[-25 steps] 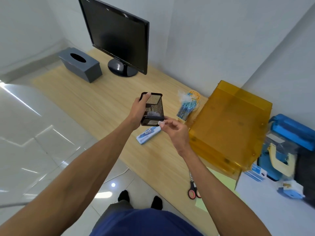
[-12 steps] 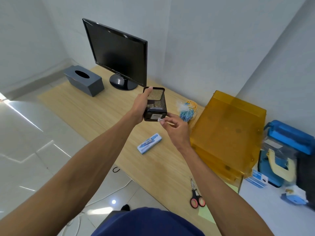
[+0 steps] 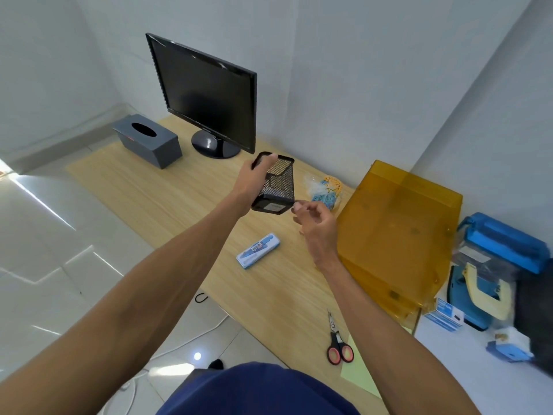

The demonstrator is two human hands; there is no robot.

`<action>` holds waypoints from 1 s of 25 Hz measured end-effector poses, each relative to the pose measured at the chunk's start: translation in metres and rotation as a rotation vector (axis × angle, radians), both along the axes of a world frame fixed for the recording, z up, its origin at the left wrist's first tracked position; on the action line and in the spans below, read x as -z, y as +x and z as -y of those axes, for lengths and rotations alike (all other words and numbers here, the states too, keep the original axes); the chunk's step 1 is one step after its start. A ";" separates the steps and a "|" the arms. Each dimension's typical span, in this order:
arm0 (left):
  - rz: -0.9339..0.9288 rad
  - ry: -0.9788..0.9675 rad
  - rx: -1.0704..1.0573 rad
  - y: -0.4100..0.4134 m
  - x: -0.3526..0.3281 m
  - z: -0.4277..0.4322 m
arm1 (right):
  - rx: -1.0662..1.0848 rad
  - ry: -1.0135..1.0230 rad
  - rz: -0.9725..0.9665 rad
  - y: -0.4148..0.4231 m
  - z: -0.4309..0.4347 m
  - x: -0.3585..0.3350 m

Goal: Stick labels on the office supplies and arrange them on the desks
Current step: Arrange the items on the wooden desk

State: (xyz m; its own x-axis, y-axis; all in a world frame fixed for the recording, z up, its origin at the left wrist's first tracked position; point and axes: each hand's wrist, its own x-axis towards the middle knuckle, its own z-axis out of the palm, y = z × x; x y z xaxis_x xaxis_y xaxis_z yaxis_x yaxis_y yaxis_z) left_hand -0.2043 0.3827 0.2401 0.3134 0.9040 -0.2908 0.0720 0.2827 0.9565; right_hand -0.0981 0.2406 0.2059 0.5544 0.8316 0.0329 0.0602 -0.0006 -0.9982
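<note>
In front of the monitor (image 3: 206, 94), held in the air and tilted: mesh pen holder (image 3: 279, 187). Left hand (image 3: 250, 181) grips its side. Right hand (image 3: 317, 226) is just beside the base, fingers loosely curled; can't tell if it's pinching a label. The holder is likely light, stiff and grippy; hold it by the rim or the solid base.

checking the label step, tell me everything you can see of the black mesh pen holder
The pen holder is a rectangular cup of black wire mesh with a solid black rim and a solid base band. A pale label sits on that band. It looks empty. It is held in the air above the wooden desk, tilted with its base toward the camera. The left hand grips its side and rim. The right hand is close beside its base corner; contact is unclear.
</note>
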 end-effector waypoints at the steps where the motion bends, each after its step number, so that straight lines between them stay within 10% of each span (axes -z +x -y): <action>1: -0.050 0.073 0.009 0.001 -0.001 0.002 | 0.007 0.010 -0.066 0.001 -0.001 -0.004; 13: 0.006 -0.050 -0.059 0.016 0.000 0.014 | -0.046 -0.190 -0.011 0.002 -0.027 -0.020; 25: 0.466 -0.433 0.059 -0.027 0.036 0.046 | -0.392 -0.088 -0.841 -0.005 -0.013 0.018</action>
